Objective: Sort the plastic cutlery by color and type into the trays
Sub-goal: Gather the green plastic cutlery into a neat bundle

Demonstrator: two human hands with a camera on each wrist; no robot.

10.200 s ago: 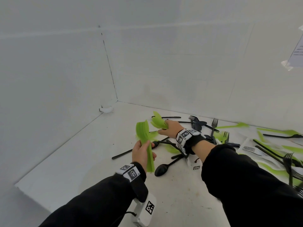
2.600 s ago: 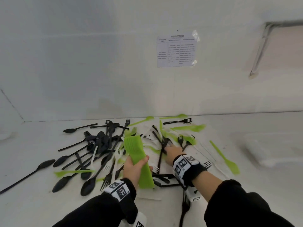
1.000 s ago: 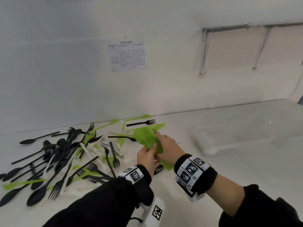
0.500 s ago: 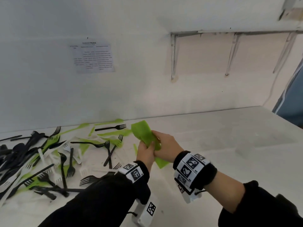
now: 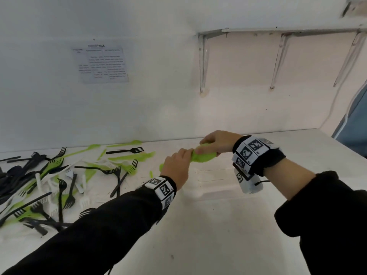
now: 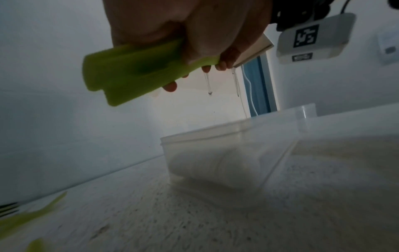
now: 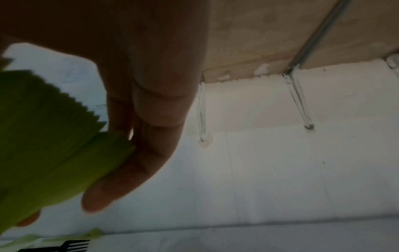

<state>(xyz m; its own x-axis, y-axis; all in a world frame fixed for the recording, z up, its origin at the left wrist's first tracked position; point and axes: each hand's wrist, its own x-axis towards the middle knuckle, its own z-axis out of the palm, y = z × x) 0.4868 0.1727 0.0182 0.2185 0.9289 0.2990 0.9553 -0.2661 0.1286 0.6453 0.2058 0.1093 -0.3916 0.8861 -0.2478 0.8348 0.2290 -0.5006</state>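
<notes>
Head view: at frame centre, both hands, left hand (image 5: 176,165) and right hand (image 5: 216,142), gripped a green cutlery stack (image 5: 202,156) above a clear tray (image 5: 214,187), likely to drop it in.

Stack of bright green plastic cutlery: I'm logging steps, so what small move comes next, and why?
Probably lower the stack of bright green plastic cutlery into the clear plastic tray: both the left hand and right hand grip it just above the tray.
</notes>
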